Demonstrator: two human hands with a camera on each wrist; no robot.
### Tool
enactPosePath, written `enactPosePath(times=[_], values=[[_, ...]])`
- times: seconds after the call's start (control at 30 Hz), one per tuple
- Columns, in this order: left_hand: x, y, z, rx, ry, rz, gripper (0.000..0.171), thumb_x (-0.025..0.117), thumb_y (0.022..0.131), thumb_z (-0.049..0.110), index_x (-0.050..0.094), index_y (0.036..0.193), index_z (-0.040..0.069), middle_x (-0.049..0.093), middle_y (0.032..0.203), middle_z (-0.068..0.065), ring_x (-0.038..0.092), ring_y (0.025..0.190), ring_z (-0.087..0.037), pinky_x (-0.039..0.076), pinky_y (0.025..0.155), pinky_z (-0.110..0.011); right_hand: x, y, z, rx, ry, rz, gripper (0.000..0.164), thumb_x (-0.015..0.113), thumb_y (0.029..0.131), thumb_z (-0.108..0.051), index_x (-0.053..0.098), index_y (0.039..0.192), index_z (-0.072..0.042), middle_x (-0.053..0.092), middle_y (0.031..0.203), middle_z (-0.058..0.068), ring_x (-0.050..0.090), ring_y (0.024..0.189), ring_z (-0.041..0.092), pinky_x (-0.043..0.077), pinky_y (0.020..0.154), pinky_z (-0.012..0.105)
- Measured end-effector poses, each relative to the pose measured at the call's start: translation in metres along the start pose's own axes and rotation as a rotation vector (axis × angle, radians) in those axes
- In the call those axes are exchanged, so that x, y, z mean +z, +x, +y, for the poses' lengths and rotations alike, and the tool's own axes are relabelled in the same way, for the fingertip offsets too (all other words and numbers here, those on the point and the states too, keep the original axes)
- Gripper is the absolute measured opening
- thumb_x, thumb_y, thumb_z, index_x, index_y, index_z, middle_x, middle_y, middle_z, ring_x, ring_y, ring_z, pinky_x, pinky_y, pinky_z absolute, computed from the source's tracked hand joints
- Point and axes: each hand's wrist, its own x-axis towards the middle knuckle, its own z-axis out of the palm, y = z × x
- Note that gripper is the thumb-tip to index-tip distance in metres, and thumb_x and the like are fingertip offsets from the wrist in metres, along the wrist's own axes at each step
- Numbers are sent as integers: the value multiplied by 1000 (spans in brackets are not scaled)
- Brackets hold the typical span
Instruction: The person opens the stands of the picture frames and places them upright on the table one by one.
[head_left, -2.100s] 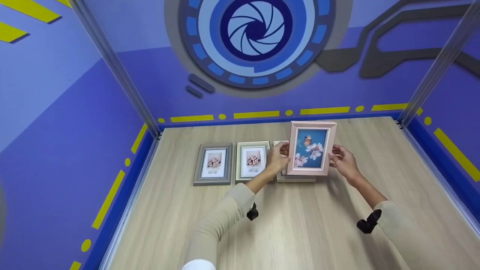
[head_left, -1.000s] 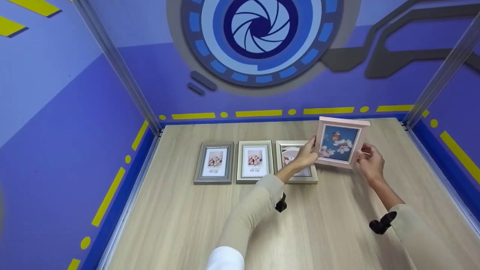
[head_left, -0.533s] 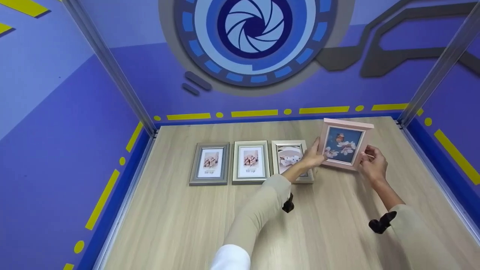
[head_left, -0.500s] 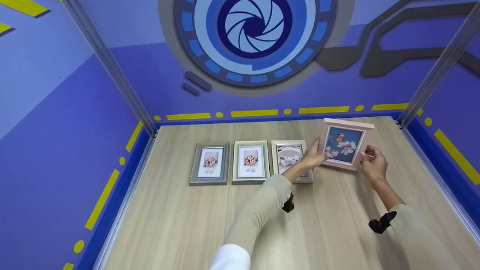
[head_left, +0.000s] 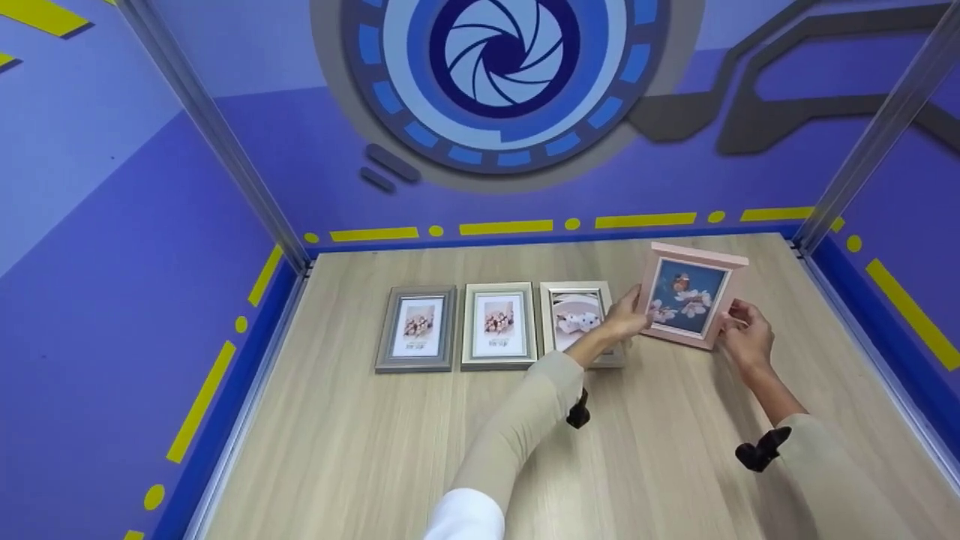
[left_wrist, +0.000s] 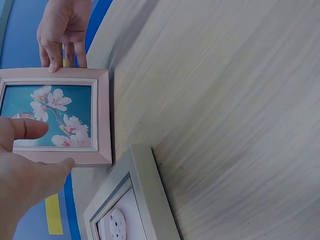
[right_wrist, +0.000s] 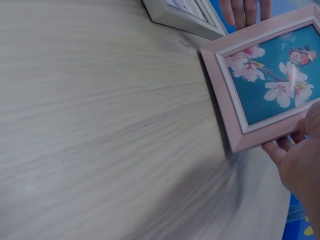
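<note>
Now holds the pink frame [head_left: 690, 300] between left fingers [head_left: 628, 300] and right fingers [head_left: 742, 309], farther right than two seconds ago, no longer over the pale frame [head_left: 571, 319]. Bares more of that pale frame's picture, left of the left fingers. Brings both sets of fingers rightward too. Slants the pink frame, earlier nearly level. Within the last half second, lowers it slightly in the head view, along with the right fingers.

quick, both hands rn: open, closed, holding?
Left hand: closed, holding the pink photo frame at its left edge in the head view.
Right hand: closed, holding the same frame at its right edge.
</note>
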Motion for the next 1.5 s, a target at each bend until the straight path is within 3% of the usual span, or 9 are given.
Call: enactPosePath(times=[0.17,0.37,0.6,0.83,1.0,1.1,1.23,1.37,1.5], values=[[-7,-6,1,-11,16,-56,77,61,89,-1,36,159,20,54,152,-12,57,129,-26,49,100,-29,2,1,0,20,30,-7,45,46,106,-9,44,149,3,53,142,21,51,94,-9,54,80,11],[-9,-13,3,-56,178,-141,84,60,90,6,18,163,8,42,160,-19,52,134,-22,46,105,-25,4,0,-2,38,20,-25,47,46,106,-12,42,151,1,53,145,21,52,99,-5,52,80,10],[-14,-15,5,-16,229,-82,81,62,88,5,27,160,8,53,151,-19,54,133,-22,47,107,-26,5,-3,-7,5,-52,9,47,48,106,-14,46,151,-4,59,142,24,58,107,10,43,71,1],[-15,-17,1,-30,196,-100,85,65,87,4,26,162,15,51,153,-18,55,129,-24,49,102,-28,5,-6,-8,26,-86,12,46,47,106,-15,49,150,-4,62,138,26,61,98,6,44,67,1],[-14,-21,4,-7,145,-98,74,64,88,2,38,155,15,59,145,-17,58,131,-27,48,106,-31,0,-10,-6,59,-121,-68,49,44,107,-19,44,153,-3,58,144,25,63,120,24,44,69,1],[-16,-25,5,8,158,-98,70,63,88,5,40,154,13,62,142,-14,60,126,-22,49,105,-29,-10,-15,-1,68,-146,-134,50,45,106,-19,44,151,2,61,139,27,67,107,16,47,67,6],[-25,-31,7,-1,163,-110,71,62,91,7,36,157,10,55,151,-14,54,136,-23,45,113,-30,-23,-21,8,68,-148,-229,46,47,105,-17,51,141,12,74,108,15,66,80,-1,57,67,16],[-40,-36,5,-47,197,-77,66,61,93,9,37,155,5,48,156,-18,49,143,-29,42,117,-33,-29,-22,15,81,-162,-350,44,48,106,-18,54,134,16,76,96,4,70,80,4,61,71,22],[-61,-43,-3,-74,219,-10,63,61,92,8,42,152,6,52,151,-19,54,137,-30,48,111,-37,-20,-26,9,90,-181,-476,43,47,107,-16,55,132,17,75,98,8,70,84,10,62,75,26]])
